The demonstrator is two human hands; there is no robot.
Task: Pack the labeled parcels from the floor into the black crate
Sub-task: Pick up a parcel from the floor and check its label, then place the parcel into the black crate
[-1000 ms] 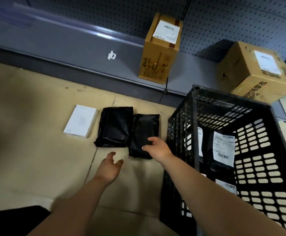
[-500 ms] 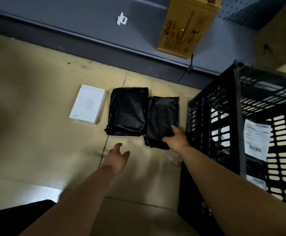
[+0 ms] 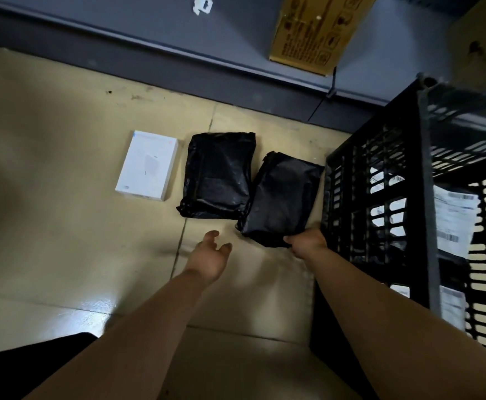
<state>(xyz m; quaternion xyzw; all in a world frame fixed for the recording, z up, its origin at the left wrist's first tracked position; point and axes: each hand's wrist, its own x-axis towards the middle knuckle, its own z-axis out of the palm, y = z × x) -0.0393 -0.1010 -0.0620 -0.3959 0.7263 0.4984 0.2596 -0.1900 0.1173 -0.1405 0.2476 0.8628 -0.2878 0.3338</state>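
Black parcel [image 3: 282, 197] has twisted askew, corner pinched by the right hand [image 3: 305, 243]; left hand [image 3: 211, 255] spread beside; black crate [image 3: 426, 183] next.

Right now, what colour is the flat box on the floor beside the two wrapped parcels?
White. The flat box shows best in the head view.

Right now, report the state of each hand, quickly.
Left hand: open, holding nothing.
Right hand: closed, gripping the near end of the black parcel nearest the crate.
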